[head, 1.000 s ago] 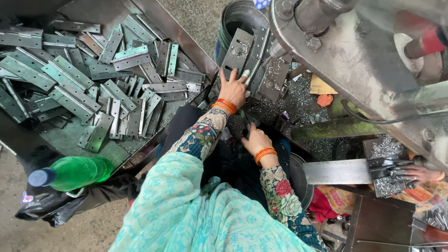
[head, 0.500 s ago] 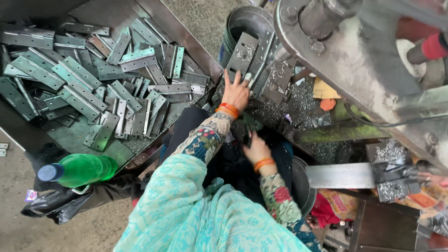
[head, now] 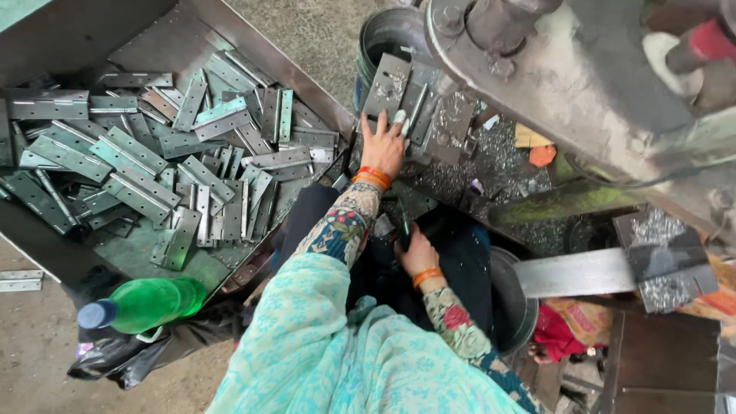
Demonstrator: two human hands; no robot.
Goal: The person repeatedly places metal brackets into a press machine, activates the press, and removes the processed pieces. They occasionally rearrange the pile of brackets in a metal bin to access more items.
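My left hand [head: 383, 147] reaches forward with fingers spread and lies flat on grey metal hinge plates [head: 389, 83] stacked at the press bed. One fingertip is wrapped in white tape. My right hand [head: 418, 254] rests low in my lap, fingers curled around a thin dark metal strip [head: 403, 222]. Both wrists carry orange bangles, and the sleeves are floral.
A big metal tray [head: 253, 54] at the left holds several loose hinges [head: 146, 172]. A green plastic bottle [head: 146, 303] lies on a black bag below it. A metal bucket [head: 383, 34], the heavy press [head: 583, 92] and metal shavings [head: 498, 165] crowd the right.
My left hand has stayed on the plates at the press, sliding slightly forward. My right hand stays in my lap. The view has shifted a little.
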